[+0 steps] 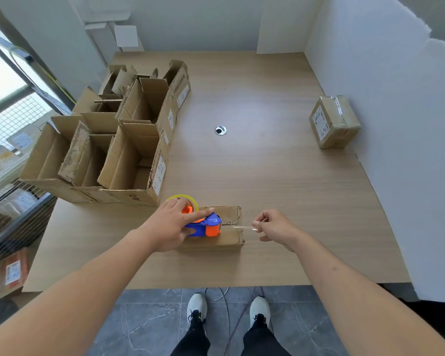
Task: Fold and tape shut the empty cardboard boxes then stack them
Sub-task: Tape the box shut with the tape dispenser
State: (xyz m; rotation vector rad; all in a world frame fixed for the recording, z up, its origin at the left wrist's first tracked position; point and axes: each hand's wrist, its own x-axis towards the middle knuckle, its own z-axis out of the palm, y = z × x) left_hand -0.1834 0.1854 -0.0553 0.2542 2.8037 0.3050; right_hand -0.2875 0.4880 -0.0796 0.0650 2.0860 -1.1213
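One taped box (334, 121) sits at the table's (280, 188) far right; no stack yet. Folded box (226, 238) at near edge, seam untaped. Left hand (171, 227) grips the tape dispenser (203, 224) on its top; right hand (274, 226) pinches the tape end (244, 228) drawn past the box's right edge. Several open boxes (129, 160) wait at left, most work remaining

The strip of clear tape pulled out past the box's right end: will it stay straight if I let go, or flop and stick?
The tape strip looks thin and transparent, so it would probably go limp. It spans open air from the dispenser to the right hand, seemingly kept straight only by the pull. Released, it may well curl onto the box.
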